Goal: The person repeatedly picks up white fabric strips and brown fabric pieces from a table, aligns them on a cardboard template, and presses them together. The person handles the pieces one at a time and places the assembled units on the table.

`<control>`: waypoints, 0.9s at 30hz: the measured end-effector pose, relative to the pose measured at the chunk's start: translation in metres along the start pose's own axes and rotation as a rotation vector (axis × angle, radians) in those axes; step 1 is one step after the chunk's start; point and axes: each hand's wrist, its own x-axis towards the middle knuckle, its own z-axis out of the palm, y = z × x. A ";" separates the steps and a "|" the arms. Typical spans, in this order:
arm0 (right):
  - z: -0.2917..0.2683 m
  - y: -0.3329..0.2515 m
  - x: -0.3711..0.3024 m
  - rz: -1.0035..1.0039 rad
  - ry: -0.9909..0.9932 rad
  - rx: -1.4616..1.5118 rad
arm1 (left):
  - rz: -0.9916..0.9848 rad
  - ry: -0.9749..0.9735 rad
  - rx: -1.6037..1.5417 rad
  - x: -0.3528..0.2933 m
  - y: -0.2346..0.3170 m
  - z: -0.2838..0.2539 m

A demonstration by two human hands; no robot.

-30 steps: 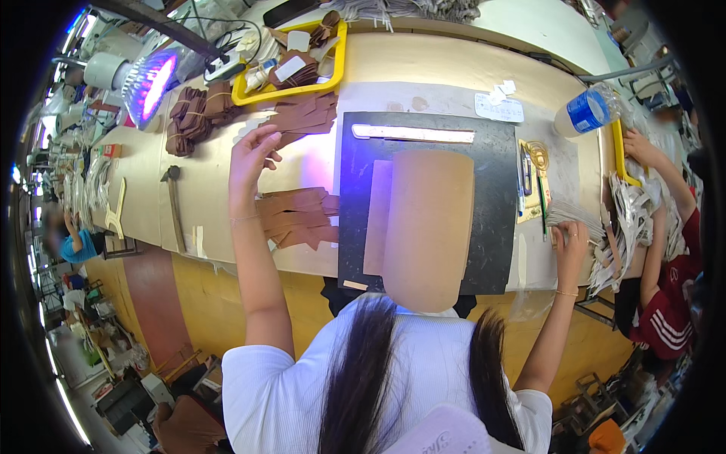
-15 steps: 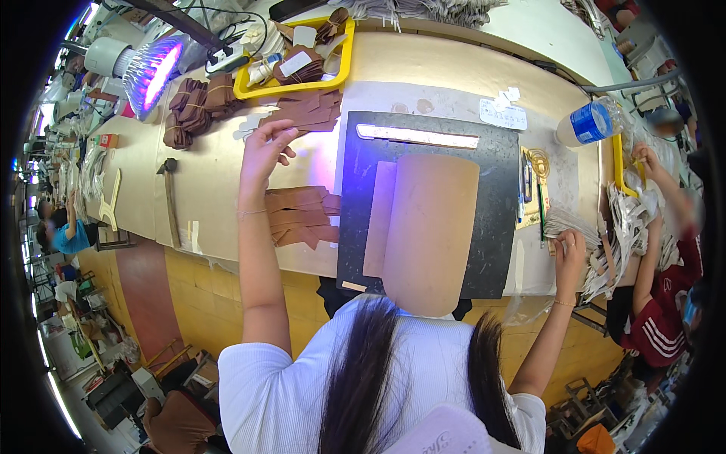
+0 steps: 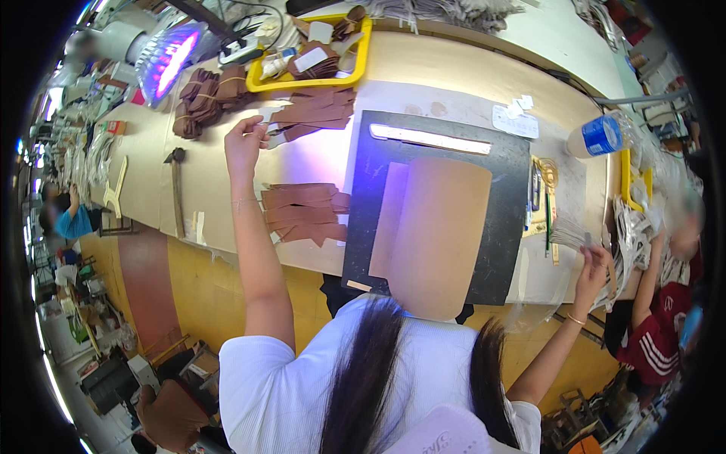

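My left hand (image 3: pixel 246 147) is raised over the left of the table with its fingers curled in, beside brown leather strips (image 3: pixel 314 110) and pale pieces. Whatever its fingertips may hold is too small to make out. A second group of brown strips (image 3: pixel 302 212) lies nearer, right of my forearm. On the right, my right hand (image 3: pixel 594 265) pinches the near end of a fanned bundle of thin pale strips (image 3: pixel 569 231). Between my hands, a large curved tan sheet (image 3: pixel 442 234) lies on a black board (image 3: pixel 499 227), its near end hanging over my lap.
A metal ruler (image 3: pixel 431 138) lies across the board. Pens (image 3: pixel 535 185) and a water bottle (image 3: pixel 594 138) are on the right. Far left are a yellow basket (image 3: pixel 366 57), a lit lamp (image 3: pixel 170 64) and a hammer (image 3: pixel 178 189). Another person (image 3: pixel 662 325) works at right.
My left hand has moved left and its fingers have curled in. My right hand has shifted right and slightly nearer me, at the pale strips. The whole view has shifted slightly.
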 end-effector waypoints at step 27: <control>0.041 -0.121 0.008 0.091 0.091 0.573 | 0.117 -0.009 0.264 0.019 0.030 -0.002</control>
